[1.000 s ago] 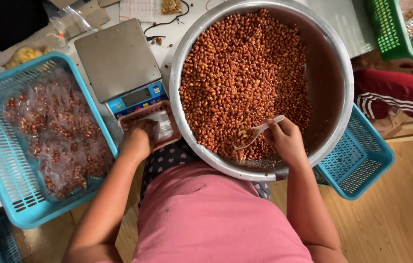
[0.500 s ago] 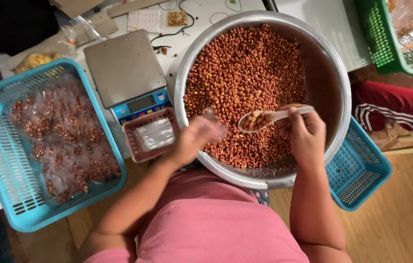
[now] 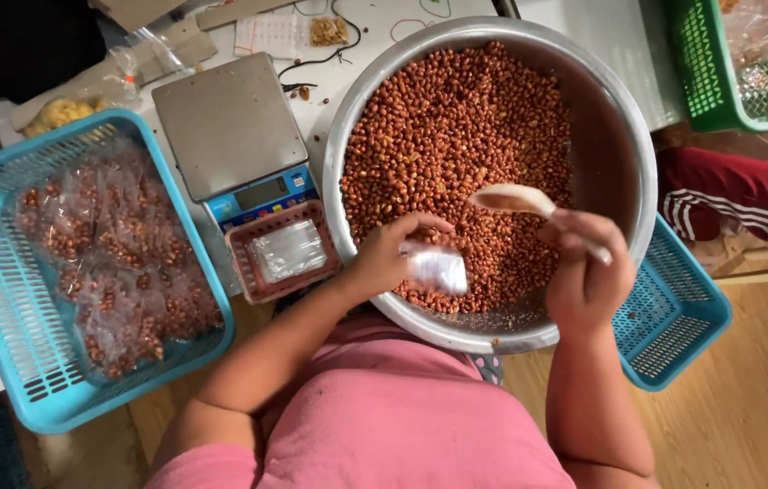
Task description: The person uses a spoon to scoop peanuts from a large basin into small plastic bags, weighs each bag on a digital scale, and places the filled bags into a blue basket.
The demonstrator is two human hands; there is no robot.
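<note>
A wide metal bowl [image 3: 615, 136] full of red-brown peanuts [image 3: 456, 136] sits in front of me. My left hand [image 3: 393, 254] holds a small clear plastic bag [image 3: 436, 268] over the bowl's near side. My right hand [image 3: 585, 272] grips a pale spoon [image 3: 512, 199], whose bowl points left above the peanuts, a little above and right of the bag. A small pink tray [image 3: 241, 272] with flat clear bags lies left of the bowl.
A grey-topped digital scale [image 3: 230, 122] stands behind the pink tray. A blue basket [image 3: 4, 272] at left holds several filled peanut bags. Another blue basket [image 3: 673, 317] sits at right, a green one [image 3: 710, 81] at top right. Another person's red sleeve [image 3: 746, 199] shows at right.
My left hand left the pink tray with a clear bag and came over the bowl. My right hand lifted the spoon out of the peanuts and brought it toward the bag.
</note>
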